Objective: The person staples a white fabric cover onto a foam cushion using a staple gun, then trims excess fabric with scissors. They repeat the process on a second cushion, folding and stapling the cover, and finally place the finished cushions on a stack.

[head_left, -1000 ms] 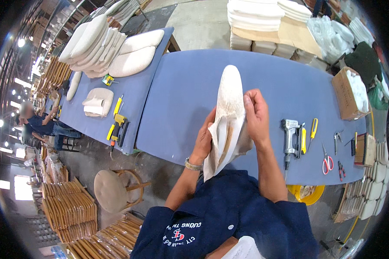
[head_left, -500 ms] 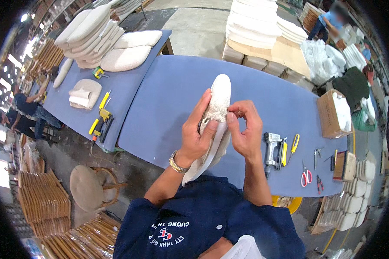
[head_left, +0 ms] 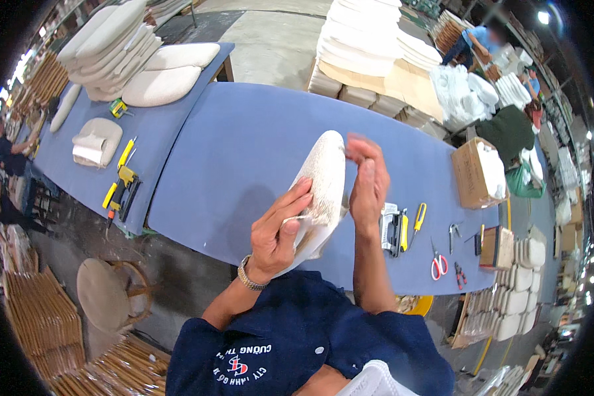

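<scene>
1. Cushion panel point(head_left: 323, 178), cream and oval, is what I see in the middle of my view, held up on edge above the blue desk point(head_left: 244, 152), its rounded top pointing away from the person.
2. My left hand point(head_left: 280, 231) has its grip closed on the panel's lower left edge, thumb across the face, fingers curled over loose white fabric at the bottom; a metal watch band point(head_left: 249, 277) sits on that wrist.
3. My right hand point(head_left: 368, 181) is at the panel's upper right edge, fingertips pinched at the rim. It is blurred, so I cannot tell whether it clamps the fabric or only touches it.
4. Just right of that forearm, on the desk, lies a grey staple gun point(head_left: 391, 228), then a yellow-handled cutter point(head_left: 418, 218), and farther right red-handled scissors point(head_left: 438, 263).
5. An open cardboard box point(head_left: 472, 173) with white material sits near the desk's right end.
6. On the neighbouring blue desk to the left I see stacked cream cushions point(head_left: 119, 46), a folded piece point(head_left: 96, 142) and yellow-and-black tools point(head_left: 120, 185).
7. A round stool point(head_left: 105, 294) stands on the floor below left.
8. Beyond the desk, white cushion stacks point(head_left: 369, 39) rest on pallets.
</scene>
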`<state>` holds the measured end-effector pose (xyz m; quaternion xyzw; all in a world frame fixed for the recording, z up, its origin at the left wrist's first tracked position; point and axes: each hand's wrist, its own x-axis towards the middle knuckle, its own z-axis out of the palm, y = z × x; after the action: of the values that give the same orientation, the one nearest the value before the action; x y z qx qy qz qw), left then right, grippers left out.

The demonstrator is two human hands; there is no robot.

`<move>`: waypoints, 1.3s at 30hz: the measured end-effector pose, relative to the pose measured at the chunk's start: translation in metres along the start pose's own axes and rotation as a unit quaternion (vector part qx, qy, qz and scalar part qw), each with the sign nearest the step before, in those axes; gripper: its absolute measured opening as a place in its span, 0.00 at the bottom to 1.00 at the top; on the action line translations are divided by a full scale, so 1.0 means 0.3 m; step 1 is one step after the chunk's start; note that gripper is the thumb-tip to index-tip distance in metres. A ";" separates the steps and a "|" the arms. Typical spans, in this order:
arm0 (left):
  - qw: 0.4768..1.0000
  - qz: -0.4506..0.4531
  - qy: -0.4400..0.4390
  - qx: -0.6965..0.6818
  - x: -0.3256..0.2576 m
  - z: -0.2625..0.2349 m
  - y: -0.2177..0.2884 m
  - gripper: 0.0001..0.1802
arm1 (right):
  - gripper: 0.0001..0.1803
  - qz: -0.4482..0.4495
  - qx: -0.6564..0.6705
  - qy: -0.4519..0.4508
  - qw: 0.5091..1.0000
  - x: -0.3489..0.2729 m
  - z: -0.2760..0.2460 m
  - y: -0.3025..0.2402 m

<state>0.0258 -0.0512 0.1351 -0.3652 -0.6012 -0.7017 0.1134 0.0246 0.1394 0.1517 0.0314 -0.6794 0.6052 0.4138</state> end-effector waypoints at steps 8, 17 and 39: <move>0.992 -0.107 -0.005 -0.069 0.071 -0.174 0.161 0.31 | 0.18 -0.056 -0.153 -0.134 0.977 0.049 0.141 -0.016; 0.967 -0.220 0.035 0.124 0.137 -0.238 0.176 0.28 | 0.19 -0.154 -0.217 -0.211 0.941 0.093 0.270 -0.062; 0.943 -0.113 -0.022 0.313 0.212 -0.308 0.103 0.24 | 0.28 0.135 -0.094 -0.220 0.962 0.229 0.342 0.072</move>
<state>-0.0355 -0.1267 0.1988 -0.2565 -0.8301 -0.4780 0.1288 -0.0860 0.0894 0.1834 0.0327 -0.8057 0.5665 0.1699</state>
